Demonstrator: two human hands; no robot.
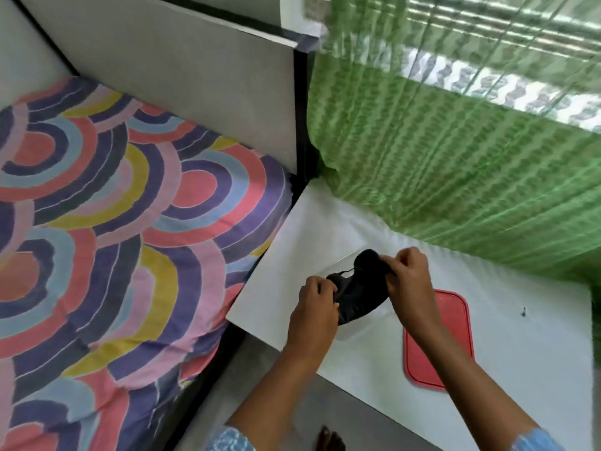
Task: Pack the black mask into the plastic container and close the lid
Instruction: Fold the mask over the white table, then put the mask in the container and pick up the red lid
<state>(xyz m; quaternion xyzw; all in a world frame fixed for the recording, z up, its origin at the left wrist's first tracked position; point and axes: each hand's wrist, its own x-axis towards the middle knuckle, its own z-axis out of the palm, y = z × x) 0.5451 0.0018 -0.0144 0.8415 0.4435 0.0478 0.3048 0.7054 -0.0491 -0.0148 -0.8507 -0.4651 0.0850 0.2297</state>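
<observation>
The black mask (359,289) is bunched between both hands, just above a clear plastic container (364,328) on the white table. My left hand (317,299) pinches its lower left end. My right hand (408,276) grips its upper right end. A thin black ear loop curls out near the mask's top. The container is see-through and mostly hidden under the mask and hands; only faint edges show. Its red lid (455,323) lies flat on the table to the right, partly covered by my right forearm.
The white table (520,369) has its left corner near a bed with a colourful ringed sheet (113,222). A green curtain (455,157) hangs close behind the table. A grey headboard panel (195,76) stands behind the bed. Grey floor and toes show below.
</observation>
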